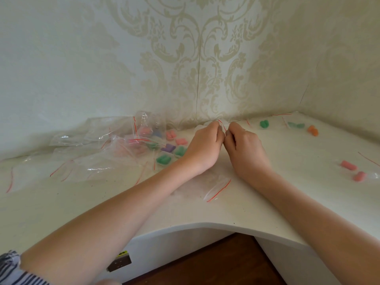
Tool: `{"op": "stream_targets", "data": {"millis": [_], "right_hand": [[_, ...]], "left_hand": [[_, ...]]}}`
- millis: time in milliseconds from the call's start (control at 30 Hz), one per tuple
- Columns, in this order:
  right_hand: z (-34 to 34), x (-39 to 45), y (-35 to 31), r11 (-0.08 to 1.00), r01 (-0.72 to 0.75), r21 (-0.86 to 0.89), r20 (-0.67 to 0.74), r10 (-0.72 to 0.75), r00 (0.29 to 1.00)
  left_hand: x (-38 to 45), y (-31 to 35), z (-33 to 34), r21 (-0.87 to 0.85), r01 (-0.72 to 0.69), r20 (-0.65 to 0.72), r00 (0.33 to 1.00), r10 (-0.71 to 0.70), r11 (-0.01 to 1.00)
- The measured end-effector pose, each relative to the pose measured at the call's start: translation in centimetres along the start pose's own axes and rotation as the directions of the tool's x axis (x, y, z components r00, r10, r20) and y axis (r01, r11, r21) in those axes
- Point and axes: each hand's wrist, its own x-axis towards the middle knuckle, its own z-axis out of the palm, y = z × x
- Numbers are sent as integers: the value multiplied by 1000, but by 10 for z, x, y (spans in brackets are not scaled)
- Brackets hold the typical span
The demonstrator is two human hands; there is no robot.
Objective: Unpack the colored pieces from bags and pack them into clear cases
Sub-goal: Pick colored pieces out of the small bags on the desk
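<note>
My left hand (205, 144) and my right hand (245, 146) meet near the back wall, each pinching the red-striped mouth of a small clear bag (223, 125). What lies inside that bag is hidden by my fingers. Left of my hands stand several clear cases with pieces inside: green (163, 160), green (180, 151), purple (168, 148) and pink (181, 141). Loose bagged pieces lie to the right: green (264, 124), teal (296, 125), orange (313, 130) and pink (352, 170).
A heap of empty clear zip bags (92, 153) covers the white corner desk (257, 202) at the left. Another empty bag (218, 189) lies between my forearms. Patterned walls close the back and right. The desk's curved front edge drops to a wooden floor (216, 264).
</note>
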Motion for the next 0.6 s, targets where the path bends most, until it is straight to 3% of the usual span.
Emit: {"op": "stream_targets", "data": {"millis": [333,500,600], "right_hand": [[2,3,-3,979,-106,172,2,107,994],[-1,3,-2,851,-230,473,100,207,973],[1,2,-3,910,-148,388,96,120,988]], "left_hand": [[1,0,-6,28,-15,85,996,12,1000],[2,-3,-6,-86,5,56,998,0,996],[1,-2,-7,-56,-28,56,998,31,998]]}}
